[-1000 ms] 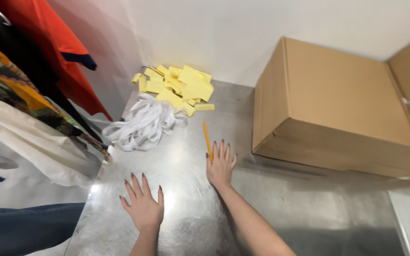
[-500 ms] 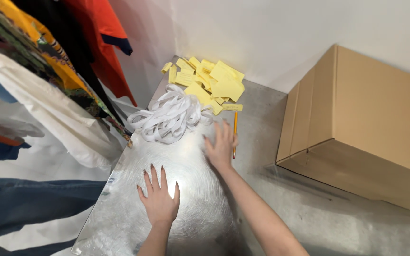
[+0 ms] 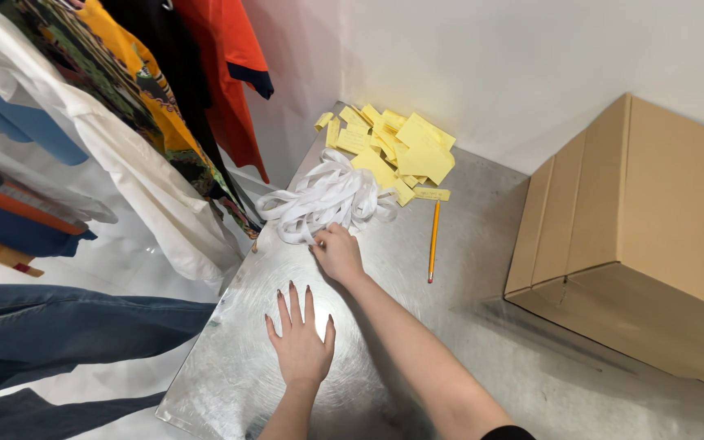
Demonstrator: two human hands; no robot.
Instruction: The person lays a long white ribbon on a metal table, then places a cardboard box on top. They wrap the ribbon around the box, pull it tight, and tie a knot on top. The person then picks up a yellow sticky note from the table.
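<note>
1. Clothes (image 3: 124,138) are hanging at the far left — a white one, a blue one, a bright patterned one and an orange-red one. Blue jeans (image 3: 59,326) are hanging lower down, just beside the tabletop's left edge.
2. The shiny metal tabletop (image 3: 466,326) is carrying everything else and is running from the jeans over to the right.
3. The left hand (image 3: 299,342) is lying flat on the tabletop with its fingers spread wide open. It is holding nothing.
4. The pile of white strips (image 3: 327,195) is lying on the tabletop near the back left edge, just past both hands. The strips are looped and tangled together.
5. The right hand (image 3: 337,253) is touching the near edge of the white strips. Its fingers are curling down, with the fingertips pinching at a strip — I cannot tell how tight the hold is.
6. The yellow paper slips (image 3: 393,147) are lying in a loose heap behind the white strips, close to the white wall. Some of them are touching the strips.
7. The yellow pencil (image 3: 433,241) is lying to the right of the right hand, near but apart. It is pointing away toward the yellow slips.
8. The big brown cardboard box (image 3: 637,236) is sitting at the far right of the tabletop, well apart from the hands. It is closed.
</note>
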